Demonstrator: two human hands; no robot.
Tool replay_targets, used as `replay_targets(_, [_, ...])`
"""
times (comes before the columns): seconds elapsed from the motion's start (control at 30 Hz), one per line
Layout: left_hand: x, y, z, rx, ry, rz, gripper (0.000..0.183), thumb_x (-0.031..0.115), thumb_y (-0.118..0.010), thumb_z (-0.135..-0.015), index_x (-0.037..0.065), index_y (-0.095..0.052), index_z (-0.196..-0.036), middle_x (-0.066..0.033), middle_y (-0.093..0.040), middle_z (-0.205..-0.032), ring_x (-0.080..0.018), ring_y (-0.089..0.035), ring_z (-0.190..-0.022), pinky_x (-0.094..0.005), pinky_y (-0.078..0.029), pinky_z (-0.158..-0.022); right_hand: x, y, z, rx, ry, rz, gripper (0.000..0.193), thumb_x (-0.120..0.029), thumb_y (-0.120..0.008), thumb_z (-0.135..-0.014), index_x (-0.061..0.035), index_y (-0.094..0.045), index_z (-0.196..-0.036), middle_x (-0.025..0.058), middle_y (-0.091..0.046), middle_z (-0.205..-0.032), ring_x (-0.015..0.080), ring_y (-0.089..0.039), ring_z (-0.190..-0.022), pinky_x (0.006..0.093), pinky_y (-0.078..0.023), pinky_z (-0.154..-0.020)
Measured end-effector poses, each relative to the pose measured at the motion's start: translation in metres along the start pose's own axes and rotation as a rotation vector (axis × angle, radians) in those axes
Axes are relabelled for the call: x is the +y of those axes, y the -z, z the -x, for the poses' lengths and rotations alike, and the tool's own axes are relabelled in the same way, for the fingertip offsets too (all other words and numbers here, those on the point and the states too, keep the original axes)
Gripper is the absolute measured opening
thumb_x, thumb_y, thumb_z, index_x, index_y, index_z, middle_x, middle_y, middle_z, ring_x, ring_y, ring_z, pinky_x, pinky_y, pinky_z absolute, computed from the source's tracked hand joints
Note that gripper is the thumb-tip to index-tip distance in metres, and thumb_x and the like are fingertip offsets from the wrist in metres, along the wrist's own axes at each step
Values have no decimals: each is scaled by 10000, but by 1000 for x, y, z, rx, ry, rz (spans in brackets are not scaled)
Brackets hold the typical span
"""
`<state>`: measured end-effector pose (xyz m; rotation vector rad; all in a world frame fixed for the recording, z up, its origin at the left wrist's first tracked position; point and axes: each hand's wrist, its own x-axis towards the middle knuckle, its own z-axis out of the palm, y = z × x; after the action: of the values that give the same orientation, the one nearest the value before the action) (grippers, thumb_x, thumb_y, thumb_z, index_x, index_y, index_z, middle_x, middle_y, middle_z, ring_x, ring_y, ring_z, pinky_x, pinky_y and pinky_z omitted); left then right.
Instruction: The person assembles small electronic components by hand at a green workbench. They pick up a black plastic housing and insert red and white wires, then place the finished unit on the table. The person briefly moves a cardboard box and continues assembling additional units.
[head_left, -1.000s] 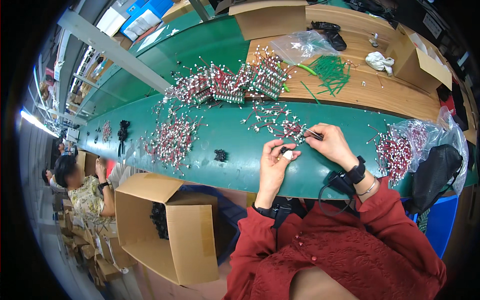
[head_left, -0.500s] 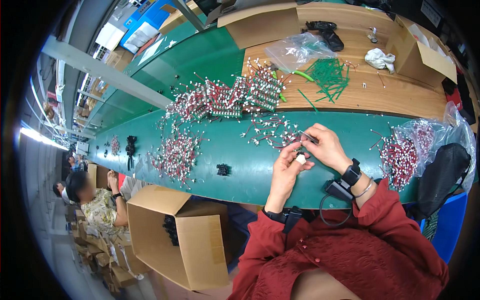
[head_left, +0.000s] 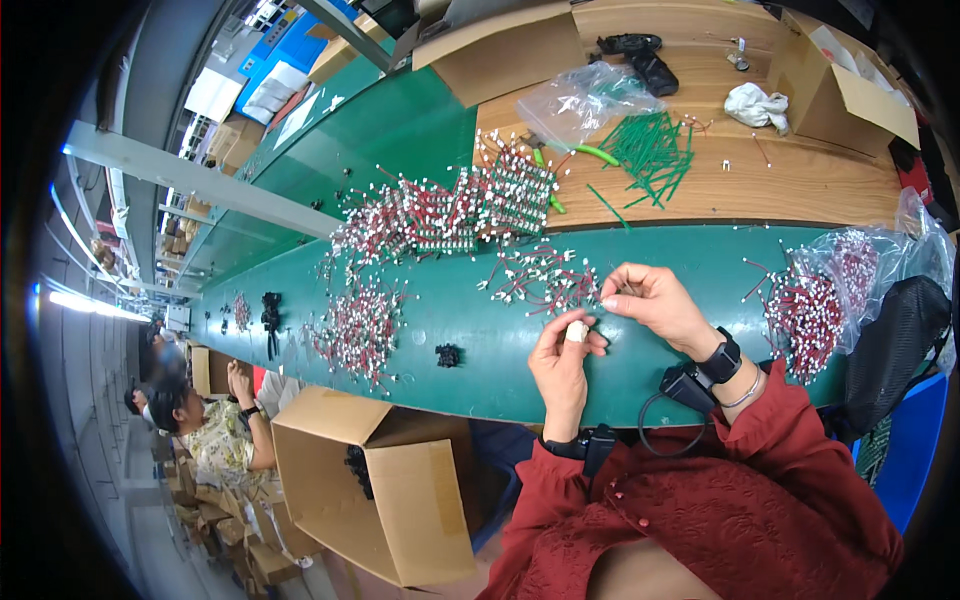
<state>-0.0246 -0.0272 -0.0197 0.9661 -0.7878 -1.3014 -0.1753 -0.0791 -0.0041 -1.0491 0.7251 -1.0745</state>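
An open brown cardboard box (head_left: 385,490) is standing on the floor below the counter's near edge. Two more brown cardboard boxes (head_left: 500,45) (head_left: 845,85) are sitting at the far edge. Clear plastic bags (head_left: 585,100) (head_left: 870,260) are lying mid-counter and at the right end.

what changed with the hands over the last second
The right hand lifted off the small pile of red and white wired parts on the green belt and came toward the left hand; both now pinch a thin wire part between them. The piles, the green sticks and the cardboard box lie unchanged.
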Motion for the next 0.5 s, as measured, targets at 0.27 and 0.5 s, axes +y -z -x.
replay_targets(0.27, [-5,4,0,0,-131,25,132,-16,-545,-848,-48,-608,-959,-85,-560,-897,-134,-551,-630,-228,-428,-508,3,-10,7,-103,52,271,132,-76,-609,-833,36,-606,-902,9,-588,-790,39,-506,-682,192,-398,-572])
replay_targets(0.5, [-3,7,0,55,-66,191,103,-3,-557,-843,-49,-610,-918,-89,-559,-904,-147,-546,-648,-243,-418,-535,-12,-12,9,-85,-187,-18,142,-61,-608,-831,16,-625,-949,36,-624,-826,62,-555,-729,206,-450,-653])
